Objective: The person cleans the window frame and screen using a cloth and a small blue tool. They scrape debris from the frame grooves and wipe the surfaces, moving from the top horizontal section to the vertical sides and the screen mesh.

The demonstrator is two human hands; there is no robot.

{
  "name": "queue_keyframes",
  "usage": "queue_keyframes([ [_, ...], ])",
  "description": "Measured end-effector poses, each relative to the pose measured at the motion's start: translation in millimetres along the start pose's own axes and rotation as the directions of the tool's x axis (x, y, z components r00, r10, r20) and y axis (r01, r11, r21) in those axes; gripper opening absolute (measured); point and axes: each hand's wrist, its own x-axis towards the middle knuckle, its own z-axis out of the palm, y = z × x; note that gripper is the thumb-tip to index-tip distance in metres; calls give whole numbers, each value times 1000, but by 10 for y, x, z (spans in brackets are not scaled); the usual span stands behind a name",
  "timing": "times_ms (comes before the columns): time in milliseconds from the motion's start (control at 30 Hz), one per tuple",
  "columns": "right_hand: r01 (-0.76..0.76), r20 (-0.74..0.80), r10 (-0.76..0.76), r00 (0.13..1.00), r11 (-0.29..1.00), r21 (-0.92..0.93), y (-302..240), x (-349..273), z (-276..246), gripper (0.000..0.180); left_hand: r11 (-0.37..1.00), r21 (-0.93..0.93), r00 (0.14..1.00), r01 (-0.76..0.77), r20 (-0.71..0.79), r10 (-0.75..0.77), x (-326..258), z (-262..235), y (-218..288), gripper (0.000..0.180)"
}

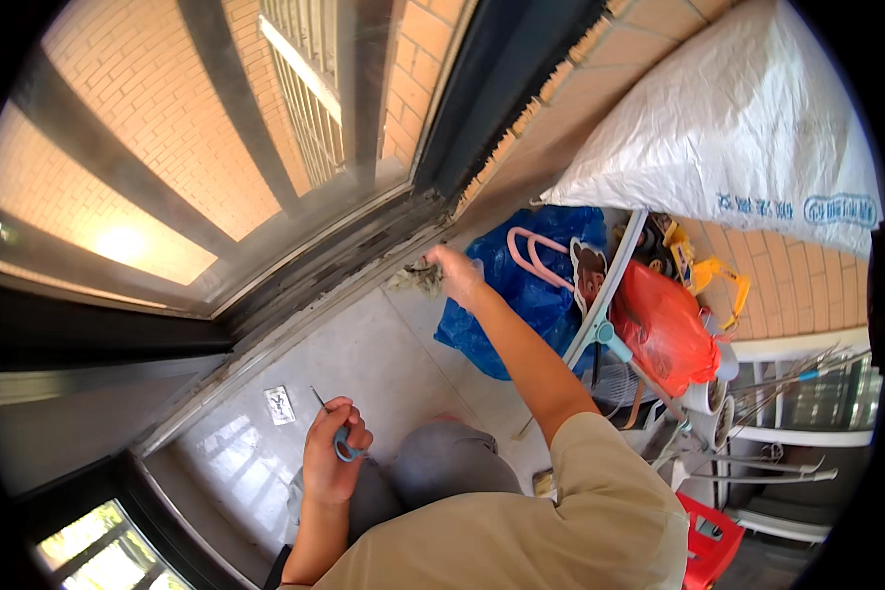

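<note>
My left hand is closed round a pair of small scissors with blue-grey handles. The thin metal tip points up and away from my fingers. Out to the far side, my right hand reaches to the foot of the window frame. Its fingers are pressed on a crumpled, dirty greyish rag. That rag lies against the sill edge beside the dark sliding window track. Part of it is hidden under my fingers. A small silver-and-white packet lies on the pale floor tiles, left of the scissors.
A blue plastic bag with pink handles beside it sits right of my right hand. Beyond are a pole with a teal joint, a red bag, a yellow toy digger and a large white sack. A red stool stands behind my right shoulder.
</note>
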Motion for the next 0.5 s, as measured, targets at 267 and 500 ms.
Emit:
queue_keyframes([
  [267,138,-433,-125,893,990,-1,39,306,-21,54,1000,-3,999,-11,-47,11,-25,-35,26,7],
  [500,279,-261,-125,957,629,725,17,438,-20,37,1000,-11,999,12,-40,-13,-27,-9,2,6],
])
